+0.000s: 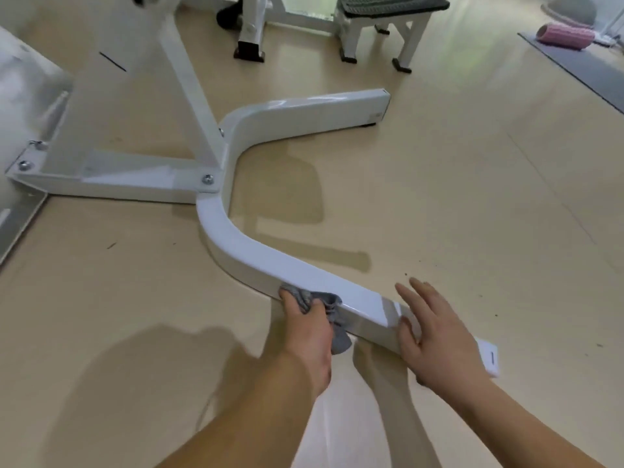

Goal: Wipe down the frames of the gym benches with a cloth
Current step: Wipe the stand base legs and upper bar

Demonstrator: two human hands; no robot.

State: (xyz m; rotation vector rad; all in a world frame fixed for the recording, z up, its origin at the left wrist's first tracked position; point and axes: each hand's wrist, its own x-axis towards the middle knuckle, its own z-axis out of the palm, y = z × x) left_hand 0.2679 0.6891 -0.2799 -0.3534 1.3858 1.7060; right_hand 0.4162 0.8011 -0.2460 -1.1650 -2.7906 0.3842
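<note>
On the beige gym floor (439, 204), lower centre, the left hand (309, 329) pinches a grey cloth (320, 300) against the white frame (256, 261); the right hand (435, 336) rests spread. The bunched cloth could slip off the edge.

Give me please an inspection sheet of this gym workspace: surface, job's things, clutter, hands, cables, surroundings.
Surface: smooth beige floor, glossy, with shadows on it.
Job's things: white curved metal bench frame stands on the floor; crumpled grey cloth is against its near leg.
Clutter: small dark specks on the floor beside that leg.
Hands: left hand grips the cloth against the frame; right hand, fingers straight, rests on the leg's end.
Cables: nothing seen.
Surroundings: second white bench with black padded top; pink ridged foam roller on a grey mat.
</note>
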